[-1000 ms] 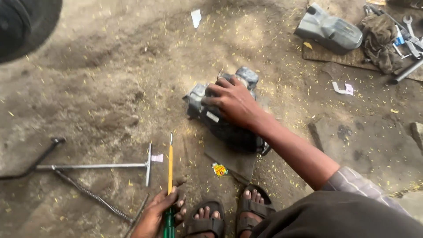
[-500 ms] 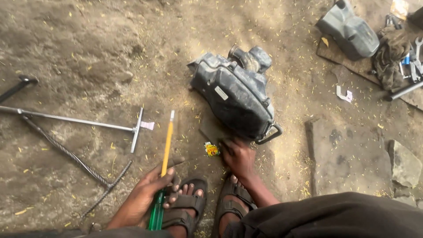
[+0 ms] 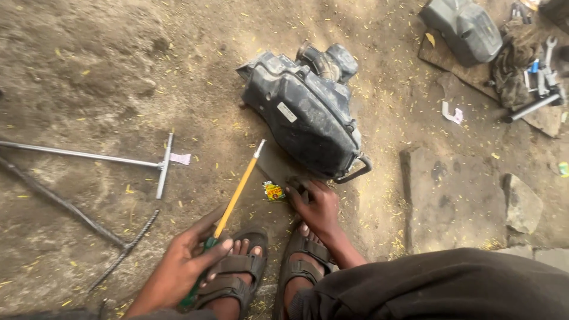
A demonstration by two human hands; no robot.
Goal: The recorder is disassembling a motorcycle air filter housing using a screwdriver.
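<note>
Screwdriver (image 3: 237,192) gripped in left hand (image 3: 184,261), right hand (image 3: 317,207) touching ground — just beside housing (image 3: 305,115)

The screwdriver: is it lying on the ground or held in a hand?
Held. The left hand grips the green handle of the screwdriver.

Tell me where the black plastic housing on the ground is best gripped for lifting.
Probably by the looped handle at the near right corner of the black housing, coming from the person's side. The loop stands clear of the body and faces the right hand, while the other faces look broad and smooth.
</note>
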